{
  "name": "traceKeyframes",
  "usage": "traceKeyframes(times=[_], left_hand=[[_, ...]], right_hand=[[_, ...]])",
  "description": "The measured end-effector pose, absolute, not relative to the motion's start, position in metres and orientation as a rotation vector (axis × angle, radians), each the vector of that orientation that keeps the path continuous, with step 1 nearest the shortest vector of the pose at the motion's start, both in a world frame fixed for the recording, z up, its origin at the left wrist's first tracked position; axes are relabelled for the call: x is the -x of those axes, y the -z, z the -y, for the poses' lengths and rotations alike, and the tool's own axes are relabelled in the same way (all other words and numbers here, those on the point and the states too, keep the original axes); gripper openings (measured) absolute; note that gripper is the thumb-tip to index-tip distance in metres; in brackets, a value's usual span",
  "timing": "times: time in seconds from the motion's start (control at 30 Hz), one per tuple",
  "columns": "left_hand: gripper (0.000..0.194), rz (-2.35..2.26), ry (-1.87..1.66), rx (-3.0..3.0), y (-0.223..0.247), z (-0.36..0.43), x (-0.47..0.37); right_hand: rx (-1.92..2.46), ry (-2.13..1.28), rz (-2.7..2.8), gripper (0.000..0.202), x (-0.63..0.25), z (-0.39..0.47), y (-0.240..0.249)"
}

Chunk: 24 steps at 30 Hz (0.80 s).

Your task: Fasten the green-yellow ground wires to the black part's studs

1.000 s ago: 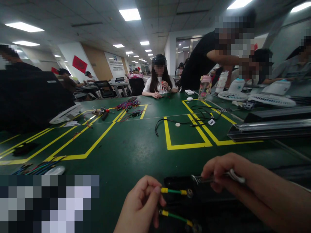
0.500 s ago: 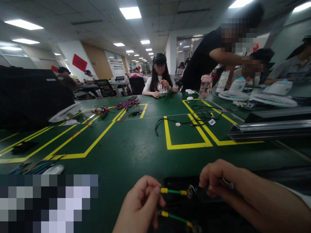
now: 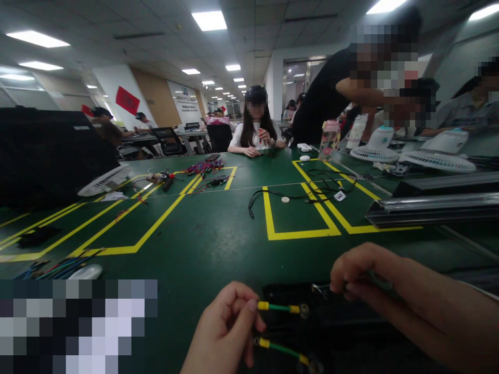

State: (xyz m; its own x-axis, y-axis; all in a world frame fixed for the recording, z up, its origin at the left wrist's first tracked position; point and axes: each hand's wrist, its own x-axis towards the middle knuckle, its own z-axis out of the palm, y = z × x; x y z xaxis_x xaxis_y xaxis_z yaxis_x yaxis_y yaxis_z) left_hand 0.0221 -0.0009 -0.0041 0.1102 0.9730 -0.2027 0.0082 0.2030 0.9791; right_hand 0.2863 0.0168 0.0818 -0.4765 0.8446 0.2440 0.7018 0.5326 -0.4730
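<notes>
My left hand pinches the near end of a short green wire with yellow sleeves. The wire's other end has a ring terminal lying at a dark part. Below it, a second green wire with yellow sleeves runs to another fastening point on the black piece. Up and to the right of the ring, my right hand is closed around a thin metal tool, whose shiny tip sticks out to the left, apart from the ring.
Black cable and a white disc lie beyond my hands. Metal profiles are at the right. Bundled wires, a white fan and blue-green wires are at the left. A person sits opposite.
My right hand has moved up and right, drawing the tool's tip off the ring terminal. My left hand and the wires have stayed put.
</notes>
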Motion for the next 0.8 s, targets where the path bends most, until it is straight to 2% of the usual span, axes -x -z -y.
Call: traceKeyframes(times=[0.23,0.37,0.63,0.8], left_hand=[[0.023,-1.213,-0.982,-1.113,0.005,0.001,-0.023],[0.024,-1.223,-0.987,-1.115,0.003,0.002,-0.024],[0.025,-1.213,-0.985,-1.116,0.005,0.001,-0.022],[0.024,-1.200,-0.974,-1.120,0.006,0.001,-0.021]], right_hand=[[1.211,-0.419,2.526,0.023,-0.277,-0.020,-0.081],[1.171,-0.561,2.458,0.031,-0.270,-0.023,-0.076],[1.195,-0.684,2.467,0.014,-0.270,-0.030,-0.080],[1.328,-0.750,2.290,0.019,-0.271,-0.024,-0.076]])
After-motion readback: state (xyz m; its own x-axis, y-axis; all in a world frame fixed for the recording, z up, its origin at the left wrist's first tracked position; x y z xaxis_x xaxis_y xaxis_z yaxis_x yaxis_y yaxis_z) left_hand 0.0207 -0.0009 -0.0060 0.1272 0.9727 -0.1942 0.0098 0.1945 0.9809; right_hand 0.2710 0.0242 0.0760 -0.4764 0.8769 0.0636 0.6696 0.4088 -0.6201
